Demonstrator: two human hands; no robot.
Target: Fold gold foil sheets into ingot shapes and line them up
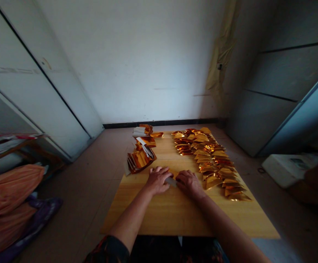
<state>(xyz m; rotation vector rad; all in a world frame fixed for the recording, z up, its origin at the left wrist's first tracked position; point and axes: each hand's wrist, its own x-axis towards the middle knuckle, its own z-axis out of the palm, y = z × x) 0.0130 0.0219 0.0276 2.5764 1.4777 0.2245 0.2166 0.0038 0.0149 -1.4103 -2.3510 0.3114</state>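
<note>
A small sheet of gold foil paper (171,181) lies on the wooden board in front of me, with its pale underside partly turned up. My left hand (158,180) presses on its left end, fingers curled over the edge. Closed over the right end is my right hand (191,183), the fingers bent down onto the paper. Much of the sheet is hidden beneath both hands. Left of and beyond my left hand stand stacks of loose gold foil sheets (141,159). To the right, many folded gold foil pieces (213,157) lie in overlapping rows.
The wooden board (159,215) reaches to my lap. A white wall (148,65) rises behind it, with cabinets (62,84) on the left. On the right floor sits a white box (284,168). Orange cloth (11,190) hangs at the left.
</note>
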